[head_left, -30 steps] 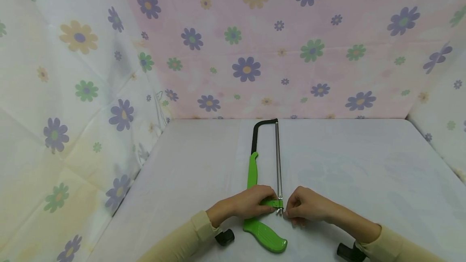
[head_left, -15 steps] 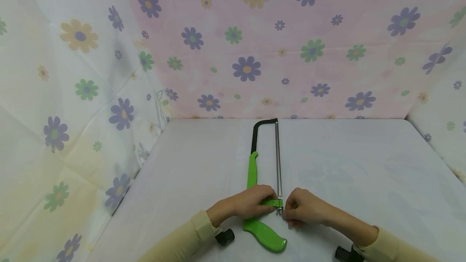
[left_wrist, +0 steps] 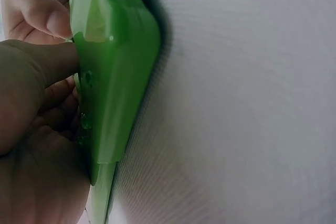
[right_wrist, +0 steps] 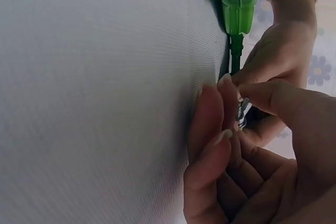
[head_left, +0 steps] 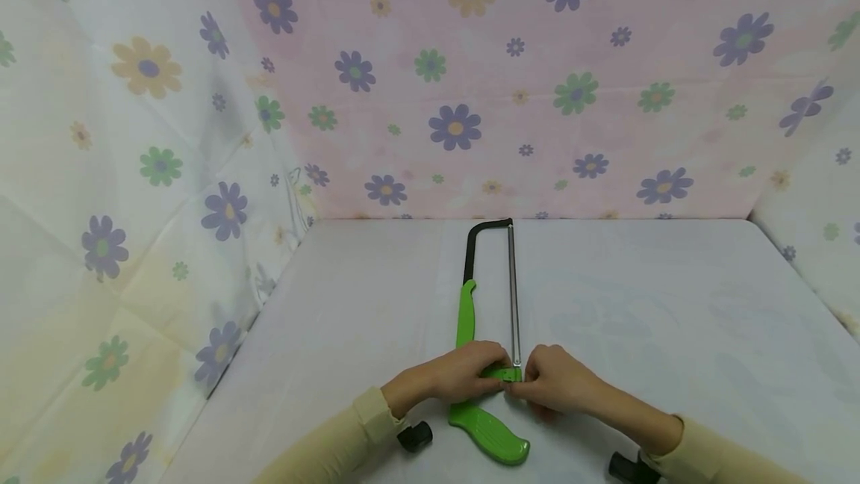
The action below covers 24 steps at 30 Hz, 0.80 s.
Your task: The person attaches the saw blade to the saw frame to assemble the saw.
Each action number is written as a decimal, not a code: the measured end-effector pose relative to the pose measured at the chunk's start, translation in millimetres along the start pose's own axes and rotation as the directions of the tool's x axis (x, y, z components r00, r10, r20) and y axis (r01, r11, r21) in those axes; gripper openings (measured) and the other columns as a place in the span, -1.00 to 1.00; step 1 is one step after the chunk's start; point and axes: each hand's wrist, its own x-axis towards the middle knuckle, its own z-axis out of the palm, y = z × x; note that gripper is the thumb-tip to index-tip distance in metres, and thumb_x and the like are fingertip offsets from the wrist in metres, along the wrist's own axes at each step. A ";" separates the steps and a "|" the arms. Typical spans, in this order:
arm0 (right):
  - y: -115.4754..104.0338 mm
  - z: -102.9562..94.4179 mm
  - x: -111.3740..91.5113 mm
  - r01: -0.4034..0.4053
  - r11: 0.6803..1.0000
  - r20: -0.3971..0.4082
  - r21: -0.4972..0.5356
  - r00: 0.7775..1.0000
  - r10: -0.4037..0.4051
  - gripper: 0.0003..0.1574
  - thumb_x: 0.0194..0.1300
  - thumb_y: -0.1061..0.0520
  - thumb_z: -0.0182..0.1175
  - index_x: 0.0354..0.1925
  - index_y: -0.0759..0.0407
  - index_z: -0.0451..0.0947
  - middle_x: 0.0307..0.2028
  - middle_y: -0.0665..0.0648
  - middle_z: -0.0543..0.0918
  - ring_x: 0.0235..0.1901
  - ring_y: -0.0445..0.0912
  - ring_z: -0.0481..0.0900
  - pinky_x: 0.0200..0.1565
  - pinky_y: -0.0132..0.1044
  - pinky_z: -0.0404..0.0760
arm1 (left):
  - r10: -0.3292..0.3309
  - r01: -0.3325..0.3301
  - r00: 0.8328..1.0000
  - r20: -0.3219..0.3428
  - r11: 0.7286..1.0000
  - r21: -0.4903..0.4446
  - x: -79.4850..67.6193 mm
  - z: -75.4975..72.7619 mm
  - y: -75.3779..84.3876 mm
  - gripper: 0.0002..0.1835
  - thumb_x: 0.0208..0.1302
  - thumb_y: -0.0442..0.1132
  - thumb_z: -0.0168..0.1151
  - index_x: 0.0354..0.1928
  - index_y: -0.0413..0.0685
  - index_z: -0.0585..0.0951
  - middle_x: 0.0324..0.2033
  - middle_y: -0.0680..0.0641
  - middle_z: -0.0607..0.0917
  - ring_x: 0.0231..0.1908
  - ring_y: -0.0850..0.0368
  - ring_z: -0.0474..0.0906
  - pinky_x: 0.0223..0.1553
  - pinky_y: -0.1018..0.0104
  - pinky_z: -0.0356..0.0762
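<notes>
A hacksaw [head_left: 490, 435] with a green handle and black front bow lies flat on the table, its blade [head_left: 513, 282] side facing right. My left hand [head_left: 463, 373] grips the green frame at the short arm [head_left: 507, 374] that carries the blade's near end. Just right of that arm, my right hand [head_left: 563, 385] has thumb and finger at the wing nut, which they hide in the head view. In the right wrist view, the metal wing nut [right_wrist: 242, 113] shows between the pinching fingers, with the left hand behind it. The left wrist view shows the green frame [left_wrist: 113, 72] close up beside the left thumb.
A white cloth covers the table [head_left: 638, 305]. Flowered fabric [head_left: 403, 95] hangs behind it and along both sides. A dark wrist device [head_left: 415, 437] sits under the left sleeve, and another [head_left: 631, 467] under the right.
The right hand has shifted slightly left onto the wing nut, which it now covers. My left hand and the hacksaw have stayed in place.
</notes>
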 end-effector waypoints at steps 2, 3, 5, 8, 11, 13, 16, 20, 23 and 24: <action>-1.3 0.3 -0.4 -0.010 1.000 0.001 0.002 1.000 0.010 -0.50 0.29 0.01 0.31 -0.76 0.11 0.60 -0.84 -0.05 0.50 -0.81 -0.27 0.35 -0.69 -0.35 0.33 | 0.000 0.000 1.000 0.001 1.000 -0.002 0.2 -0.5 -0.6 -0.84 0.52 -0.19 0.21 0.04 -0.01 0.62 -0.13 0.18 0.60 -0.14 0.40 0.45 -0.03 0.51 0.43; -2.2 0.0 -0.9 -0.020 1.000 0.006 0.016 1.000 0.020 -0.53 0.28 0.04 0.29 -0.74 0.12 0.60 -0.83 -0.05 0.51 -0.80 -0.25 0.36 -0.68 -0.34 0.34 | 0.001 -0.001 1.000 0.002 1.000 -0.002 0.4 -0.5 -1.2 -0.83 0.52 -0.19 0.20 0.04 -0.01 0.62 -0.13 0.18 0.60 -0.13 0.40 0.44 -0.03 0.51 0.43; -2.8 -0.6 -2.5 -0.042 0.998 0.019 0.055 0.999 0.041 -0.59 0.27 0.07 0.26 -0.69 0.14 0.62 -0.79 -0.02 0.53 -0.79 -0.22 0.39 -0.67 -0.33 0.36 | 0.004 -0.004 1.000 0.005 1.000 -0.002 0.9 -0.4 -2.2 -0.83 0.52 -0.18 0.20 0.04 -0.01 0.62 -0.13 0.18 0.61 -0.13 0.41 0.45 -0.02 0.51 0.43; -1.3 -2.8 -4.7 -0.065 0.989 0.045 0.130 0.997 0.059 -0.68 0.31 0.10 0.25 -0.57 0.18 0.65 -0.72 0.02 0.56 -0.75 -0.19 0.41 -0.67 -0.32 0.39 | 0.004 -0.004 1.000 0.013 1.000 -0.007 1.3 -0.2 -3.1 -0.83 0.52 -0.18 0.21 0.05 -0.01 0.62 -0.13 0.18 0.61 -0.13 0.41 0.45 -0.01 0.51 0.44; 2.4 -6.8 -5.4 -0.054 0.977 0.090 0.205 0.995 0.036 -0.71 0.36 0.10 0.25 -0.46 0.23 0.66 -0.65 0.02 0.54 -0.70 -0.19 0.38 -0.65 -0.34 0.37 | 0.002 -0.001 1.000 0.020 1.000 -0.011 1.2 0.3 -3.7 -0.83 0.51 -0.19 0.21 0.05 -0.01 0.62 -0.13 0.19 0.61 -0.13 0.41 0.45 -0.02 0.51 0.44; 6.0 -10.0 -5.6 -0.038 0.964 0.129 0.263 0.992 0.003 -0.72 0.39 0.12 0.23 -0.41 0.28 0.67 -0.61 0.04 0.57 -0.65 -0.19 0.41 -0.62 -0.35 0.39 | 0.000 0.001 1.000 0.025 1.000 -0.012 1.0 0.4 -3.5 -0.83 0.52 -0.19 0.21 0.05 -0.01 0.62 -0.14 0.19 0.60 -0.14 0.41 0.45 -0.02 0.51 0.43; 13.1 -13.9 -5.4 -0.011 0.931 0.193 0.366 0.979 -0.064 -0.73 0.44 0.18 0.21 -0.32 0.37 0.67 -0.50 0.12 0.66 -0.55 -0.16 0.55 -0.52 -0.35 0.51 | 0.001 0.000 1.000 0.030 1.000 -0.011 0.9 0.3 -3.2 -0.83 0.52 -0.17 0.20 0.04 -0.01 0.61 -0.15 0.19 0.60 -0.15 0.41 0.45 -0.04 0.52 0.43; 23.4 -16.8 -2.9 0.002 0.864 0.270 0.503 0.949 -0.159 -0.74 0.49 0.27 0.14 -0.19 0.52 0.62 -0.34 0.32 0.73 -0.41 -0.10 0.70 -0.33 -0.33 0.66 | 0.002 -0.002 1.000 0.030 1.000 -0.015 1.4 -0.7 -2.7 -0.83 0.52 -0.18 0.20 0.04 -0.03 0.61 -0.15 0.18 0.60 -0.14 0.40 0.45 -0.03 0.52 0.43; 29.0 -18.2 -0.5 -0.007 0.824 0.305 0.567 0.931 -0.202 -0.73 0.50 0.30 0.11 -0.13 0.59 0.57 -0.27 0.39 0.72 -0.36 -0.10 0.72 -0.28 -0.31 0.69 | 0.006 -0.006 1.000 0.025 1.000 -0.014 2.0 -1.1 -2.4 -0.83 0.51 -0.19 0.21 0.04 -0.04 0.61 -0.15 0.18 0.61 -0.14 0.41 0.46 -0.02 0.52 0.43; 30.1 -18.6 0.1 -0.007 0.816 0.309 0.577 0.927 -0.211 -0.73 0.50 0.31 0.11 -0.12 0.60 0.56 -0.26 0.40 0.72 -0.35 -0.10 0.72 -0.27 -0.31 0.70 | 0.008 -0.008 1.000 0.022 1.000 -0.012 2.2 -1.2 -2.2 -0.83 0.51 -0.20 0.22 0.04 -0.04 0.61 -0.15 0.18 0.61 -0.14 0.41 0.46 -0.02 0.52 0.43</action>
